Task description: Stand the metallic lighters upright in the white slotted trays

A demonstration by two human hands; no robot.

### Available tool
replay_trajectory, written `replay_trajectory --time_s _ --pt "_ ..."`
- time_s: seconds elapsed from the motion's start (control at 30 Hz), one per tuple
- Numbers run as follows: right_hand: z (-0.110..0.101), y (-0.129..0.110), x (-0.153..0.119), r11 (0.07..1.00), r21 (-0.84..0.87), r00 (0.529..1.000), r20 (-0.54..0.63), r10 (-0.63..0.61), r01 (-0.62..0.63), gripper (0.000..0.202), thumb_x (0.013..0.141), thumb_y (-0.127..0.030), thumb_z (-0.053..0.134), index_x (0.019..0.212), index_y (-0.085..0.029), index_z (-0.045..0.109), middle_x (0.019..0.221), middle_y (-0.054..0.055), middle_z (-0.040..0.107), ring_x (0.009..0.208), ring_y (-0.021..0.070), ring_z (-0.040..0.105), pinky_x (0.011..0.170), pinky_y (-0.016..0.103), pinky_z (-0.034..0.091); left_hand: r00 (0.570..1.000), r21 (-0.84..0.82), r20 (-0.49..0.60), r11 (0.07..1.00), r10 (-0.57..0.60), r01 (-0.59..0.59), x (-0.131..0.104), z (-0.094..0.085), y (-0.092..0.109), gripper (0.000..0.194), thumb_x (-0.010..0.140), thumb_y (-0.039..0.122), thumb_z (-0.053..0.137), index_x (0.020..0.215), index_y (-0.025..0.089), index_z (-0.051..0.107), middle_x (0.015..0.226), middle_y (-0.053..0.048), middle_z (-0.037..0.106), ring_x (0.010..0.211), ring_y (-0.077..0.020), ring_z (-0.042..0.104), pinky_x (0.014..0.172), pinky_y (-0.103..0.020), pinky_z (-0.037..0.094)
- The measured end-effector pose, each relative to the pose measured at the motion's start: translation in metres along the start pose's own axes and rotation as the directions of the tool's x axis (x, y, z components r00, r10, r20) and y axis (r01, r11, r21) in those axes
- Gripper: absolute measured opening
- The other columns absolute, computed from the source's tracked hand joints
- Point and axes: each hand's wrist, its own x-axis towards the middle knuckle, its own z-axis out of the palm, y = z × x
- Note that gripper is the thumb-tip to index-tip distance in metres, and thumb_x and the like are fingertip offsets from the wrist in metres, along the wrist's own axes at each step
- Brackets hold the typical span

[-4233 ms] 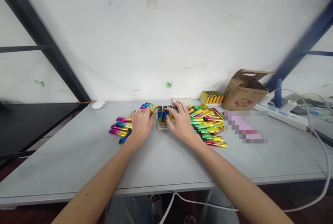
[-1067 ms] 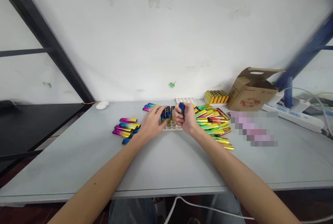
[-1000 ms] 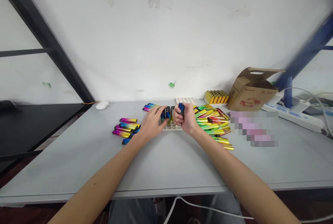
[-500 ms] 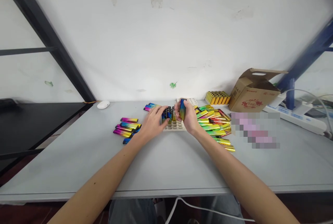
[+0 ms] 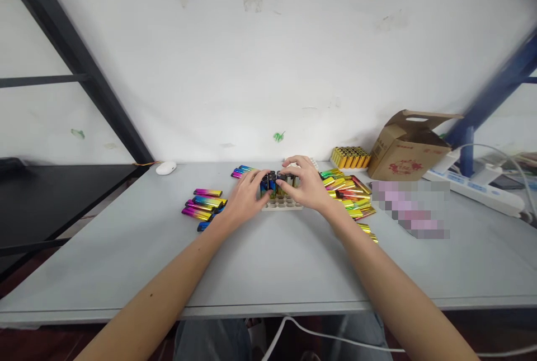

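Standing in the pale socketed tray (image 5: 282,208) at the frame's centre, the black-topped lighters (image 5: 272,184) may tip over if the left hand (image 5: 246,200), pinching those at left, or the right hand (image 5: 309,186), bent over others with unclear grip, pushes sideways.

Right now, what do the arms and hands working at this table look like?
The left hand and right hand show no gloves, rings or watch. No sleeve covers the visible left forearm or right forearm. A small dark spot marks the left forearm.
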Motion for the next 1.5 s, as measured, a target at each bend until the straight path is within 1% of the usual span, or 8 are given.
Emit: replay_trajectory --time_s 0.47,0.63,0.77,0.87,1.07,1.3,1.4,1.5 --pt "-0.012 0.018 -0.001 0.999 0.04 0.981 0.19 0.026 -0.035 0.01 0.08 -0.022 0.065 0.087 -0.023 0.072 0.12 0.008 0.059 0.12 0.0281 0.05 0.106 0.049 0.036 0.998 0.003 0.032 0.999 -0.048 0.048 0.001 -0.006 -0.005 0.046 0.097 0.04 0.043 0.139 0.021 0.039 0.133 -0.011 0.053 0.125 -0.0262 0.047 0.105 -0.043 0.039" --pt "-0.006 0.012 -0.002 0.999 0.028 0.985 0.173 0.016 -0.021 0.016 0.081 -0.024 0.064 0.096 -0.024 0.07 0.121 0.009 0.058 0.116 0.0274 0.053 0.102 0.048 0.04 0.982 0.053 0.013 0.98 -0.19 0.189 0.002 -0.01 -0.015 0.044 0.101 0.041 0.029 0.134 0.018 0.046 0.132 -0.012 0.055 0.124 -0.027 0.048 0.106 -0.045 0.038" --pt "-0.005 0.01 -0.001 0.999 0.037 0.989 0.147 0.027 -0.033 0.035 0.078 -0.023 0.065 0.113 -0.024 0.063 0.122 0.01 0.058 0.115 0.0278 0.054 0.1 0.046 0.042 0.949 0.148 0.006 0.939 -0.315 0.311 0.003 -0.009 -0.029 0.043 0.1 0.042 0.028 0.126 0.019 0.052 0.129 -0.013 0.057 0.123 -0.0285 0.049 0.104 -0.047 0.039" --pt "-0.006 0.01 -0.001 0.998 0.038 0.989 0.146 0.037 -0.043 0.035 0.078 -0.023 0.066 0.113 -0.023 0.062 0.12 0.01 0.059 0.114 0.0273 0.054 0.1 0.045 0.042 0.927 0.24 0.046 0.905 -0.372 0.352 0.001 -0.007 -0.038 0.042 0.099 0.04 0.029 0.125 0.017 0.052 0.132 -0.015 0.055 0.127 -0.0293 0.047 0.105 -0.048 0.037" --pt "-0.004 0.009 -0.003 0.998 0.016 0.978 0.2 0.059 -0.063 0.031 0.08 -0.023 0.063 0.111 -0.021 0.061 0.115 0.009 0.061 0.11 0.0262 0.055 0.097 0.042 0.043 0.886 0.348 0.204 0.877 -0.417 0.332 -0.002 -0.007 -0.04 0.038 0.097 0.042 0.033 0.117 0.019 0.057 0.124 -0.014 0.062 0.12 -0.0311 0.053 0.102 -0.052 0.037" --pt "-0.002 0.009 -0.004 0.997 0.019 0.978 0.196 0.067 -0.072 0.029 0.082 -0.024 0.062 0.112 -0.022 0.06 0.114 0.008 0.061 0.109 0.0258 0.055 0.097 0.041 0.043 0.914 0.363 0.142 0.879 -0.381 0.31 -0.002 -0.006 -0.042 0.036 0.095 0.037 0.039 0.121 0.018 0.057 0.126 -0.015 0.06 0.122 -0.0316 0.052 0.101 -0.047 0.041" --pt "-0.001 0.008 -0.004 0.997 0.022 0.978 0.195 0.069 -0.074 0.029 0.083 -0.025 0.061 0.112 -0.022 0.06 0.114 0.008 0.06 0.109 0.0255 0.055 0.097 0.04 0.043 0.922 0.347 0.174 0.897 -0.347 0.273 -0.003 -0.004 -0.045 0.039 0.094 0.035 0.041 0.127 0.017 0.052 0.134 -0.015 0.056 0.13 -0.0298 0.046 0.105 -0.044 0.039" --pt "-0.001 0.007 -0.004 0.997 0.028 0.978 0.197 0.07 -0.076 0.029 0.084 -0.026 0.061 0.113 -0.022 0.059 0.113 0.008 0.061 0.109 0.0256 0.056 0.097 0.041 0.043 0.912 0.351 0.196 0.894 -0.36 0.277 -0.004 -0.004 -0.044 0.039 0.094 0.034 0.042 0.127 0.017 0.052 0.131 -0.015 0.057 0.126 -0.0312 0.049 0.103 -0.045 0.041"
